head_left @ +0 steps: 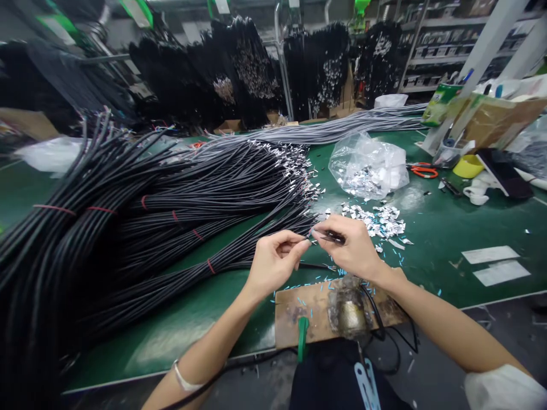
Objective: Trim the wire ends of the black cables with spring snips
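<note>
My left hand (273,259) is closed in a pinch on the end of a thin black cable, most of it hidden by the fingers. Facing it, my right hand (354,245) has thumb and forefinger together at the cable's tip, with a slim dark tool (335,236) tucked in its grip; the tool's exact kind is unclear. Fingertips of both hands nearly meet. Bundles of black cables (222,196), tied with red bands, spread to the left, their stripped ends beside my hands. Below lies a wooden board (299,304) carrying a metal device (354,316) and a green clip-like piece (302,336).
White scraps (380,219) and blue bits litter the green table (436,228). Behind them sit a clear plastic bag (370,165) and orange-handled scissors (424,169). Grey cables (320,132) run along the back; two white strips (489,254) lie right.
</note>
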{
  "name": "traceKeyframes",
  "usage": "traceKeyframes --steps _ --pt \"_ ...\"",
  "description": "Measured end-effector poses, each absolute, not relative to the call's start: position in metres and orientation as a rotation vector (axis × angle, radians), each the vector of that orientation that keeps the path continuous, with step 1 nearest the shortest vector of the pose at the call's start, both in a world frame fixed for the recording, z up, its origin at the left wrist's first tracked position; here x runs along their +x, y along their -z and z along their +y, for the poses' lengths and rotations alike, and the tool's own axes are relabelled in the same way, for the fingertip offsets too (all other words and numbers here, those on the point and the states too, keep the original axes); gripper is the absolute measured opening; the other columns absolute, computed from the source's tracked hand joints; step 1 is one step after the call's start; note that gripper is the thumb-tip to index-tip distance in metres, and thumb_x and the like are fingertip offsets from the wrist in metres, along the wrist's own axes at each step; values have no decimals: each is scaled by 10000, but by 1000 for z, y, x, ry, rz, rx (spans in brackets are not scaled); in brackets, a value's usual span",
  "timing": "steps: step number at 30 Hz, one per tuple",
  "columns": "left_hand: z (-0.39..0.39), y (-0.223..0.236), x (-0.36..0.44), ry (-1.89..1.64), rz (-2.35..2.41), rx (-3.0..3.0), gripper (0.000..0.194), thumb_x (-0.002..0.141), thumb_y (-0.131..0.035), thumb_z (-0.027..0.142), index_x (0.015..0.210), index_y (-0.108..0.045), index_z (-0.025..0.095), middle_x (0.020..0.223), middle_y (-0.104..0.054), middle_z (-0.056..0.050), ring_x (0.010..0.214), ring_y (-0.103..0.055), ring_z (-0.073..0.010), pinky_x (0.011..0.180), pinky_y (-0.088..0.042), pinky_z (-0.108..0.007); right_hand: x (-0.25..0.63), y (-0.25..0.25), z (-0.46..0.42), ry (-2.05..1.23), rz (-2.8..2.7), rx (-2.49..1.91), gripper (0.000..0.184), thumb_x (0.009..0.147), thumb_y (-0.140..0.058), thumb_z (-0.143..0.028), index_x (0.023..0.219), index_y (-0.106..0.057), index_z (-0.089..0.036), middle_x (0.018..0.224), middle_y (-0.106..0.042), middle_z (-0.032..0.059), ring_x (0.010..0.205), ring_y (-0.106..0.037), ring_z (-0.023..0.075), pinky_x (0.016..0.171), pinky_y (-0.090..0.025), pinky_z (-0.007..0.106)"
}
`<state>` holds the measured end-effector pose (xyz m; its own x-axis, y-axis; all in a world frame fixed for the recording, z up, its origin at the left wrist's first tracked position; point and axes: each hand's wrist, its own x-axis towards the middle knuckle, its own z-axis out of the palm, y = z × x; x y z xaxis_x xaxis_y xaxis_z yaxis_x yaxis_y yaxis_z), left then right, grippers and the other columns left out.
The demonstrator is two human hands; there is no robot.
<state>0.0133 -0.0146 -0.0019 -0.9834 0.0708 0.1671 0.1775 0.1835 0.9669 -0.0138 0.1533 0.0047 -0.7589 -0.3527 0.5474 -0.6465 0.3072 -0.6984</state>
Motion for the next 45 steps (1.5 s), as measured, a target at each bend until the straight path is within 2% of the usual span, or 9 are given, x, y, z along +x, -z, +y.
traceKeyframes --steps 5,10,13,17,21,26,30,34,45 --pt "-17 0 13 1914 -2271 -392 180 724 -693 263 653 -593 132 541 -523 29 407 -480 -66 372 -374 -179 -14 -6 150 -1945 -2335 794 158 819 -565 -278 810 -649 -145 664 -591 0 563 -473 85 514 -365 229" --pt "-18 2 18 1135 -2162 -607 70 724 -691 105 696 -652 155 622 -561 11 540 -511 -76 485 -419 -196 -17 -9 149 -2411 -2367 644 266 785 -610 -415 754 -619 -150 493 -432 -72 398 -287 44 396 -223 217" --pt "-19 3 21 856 -2000 -607 160 712 -678 25 789 -667 165 632 -572 23 547 -518 -67 515 -434 -191 -13 -11 151 -2164 -2364 700 340 828 -566 -446 648 -588 -159 535 -481 -40 440 -346 53 426 -258 227" --pt "-19 7 23 663 -1920 -620 227 712 -658 1 854 -659 179 622 -582 32 548 -551 -76 541 -459 -198 -2 -12 150 -1667 -2318 875 278 865 -546 -325 641 -594 -167 554 -491 -27 505 -399 78 488 -307 239" --pt "-14 9 27 571 -1934 -548 187 722 -662 40 856 -652 170 585 -547 38 495 -513 -69 478 -418 -190 8 -7 147 -1358 -2151 980 191 866 -528 -211 701 -615 -170 597 -538 -3 536 -444 98 515 -340 249" --pt "-9 4 30 628 -1987 -478 78 734 -659 74 768 -648 143 557 -511 38 439 -438 -47 412 -351 -176 11 0 144 -1165 -2184 1043 224 881 -506 -185 689 -617 -160 588 -538 11 520 -453 101 483 -308 255" --pt "-10 -2 31 735 -1972 -414 70 720 -680 82 740 -649 140 572 -523 35 441 -439 -42 403 -344 -171 8 -4 147 -1332 -2245 1041 114 858 -568 -278 845 -635 -187 706 -608 16 604 -527 117 546 -394 252" --pt "-12 -7 32 762 -1906 -348 104 696 -708 79 720 -635 149 569 -520 44 431 -423 -38 387 -330 -171 5 -12 150 -1578 -2238 852 296 890 -528 -350 1163 -552 -236 1048 -630 63 902 -585 158 771 -467 307" --pt "-14 -4 32 755 -1901 -414 160 682 -713 40 776 -647 152 597 -538 37 481 -467 -50 415 -358 -173 4 -9 145 -1654 -2204 942 219 890 -535 -258 1028 -684 -177 825 -660 47 758 -593 138 679 -476 291"
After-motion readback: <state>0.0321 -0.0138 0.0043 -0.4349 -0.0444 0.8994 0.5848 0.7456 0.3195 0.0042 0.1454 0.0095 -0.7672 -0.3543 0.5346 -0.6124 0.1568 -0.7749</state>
